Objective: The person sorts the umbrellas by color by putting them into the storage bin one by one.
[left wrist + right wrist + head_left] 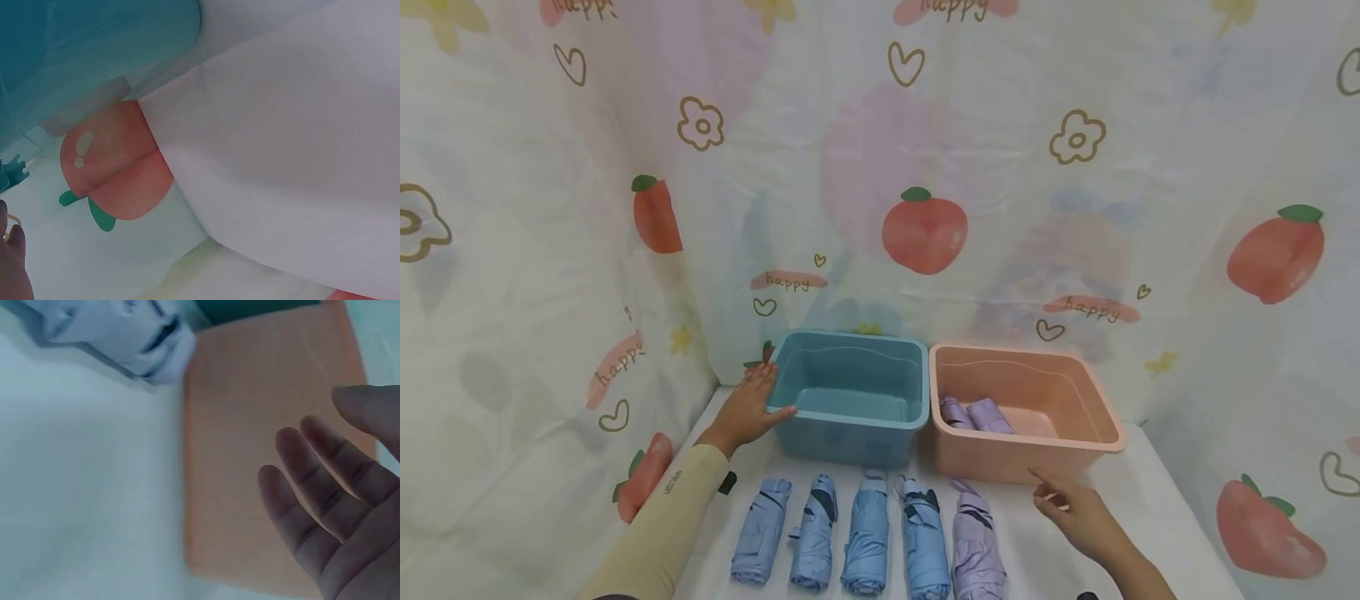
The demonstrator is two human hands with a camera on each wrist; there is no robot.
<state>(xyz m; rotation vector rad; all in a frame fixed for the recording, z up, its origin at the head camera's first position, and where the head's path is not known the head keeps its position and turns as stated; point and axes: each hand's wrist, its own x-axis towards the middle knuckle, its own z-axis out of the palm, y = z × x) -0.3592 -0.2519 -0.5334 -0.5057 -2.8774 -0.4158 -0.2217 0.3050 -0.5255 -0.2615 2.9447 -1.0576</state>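
My left hand (747, 410) rests at the left rim of the blue bin (850, 442), thumb stretched along its front edge. My right hand (1078, 510) hovers in front of the peach bin (1015, 460), fingers loosely bent and holding nothing; in the right wrist view its fingers (300, 469) spread before the bin wall. Two folded purple umbrellas (990, 416) lie inside the peach bin on the left. In front of the bins lies a row of folded umbrellas: several blue ones, such as the middle one (866, 537), and a purple one (977, 546) at the right end.
Both bins stand side by side on a white table (1150, 500), against a patterned curtain (880, 167) that also runs down the left and right sides. A small black object (727, 482) lies by the left forearm; another dark one (1087, 596) shows at the bottom edge.
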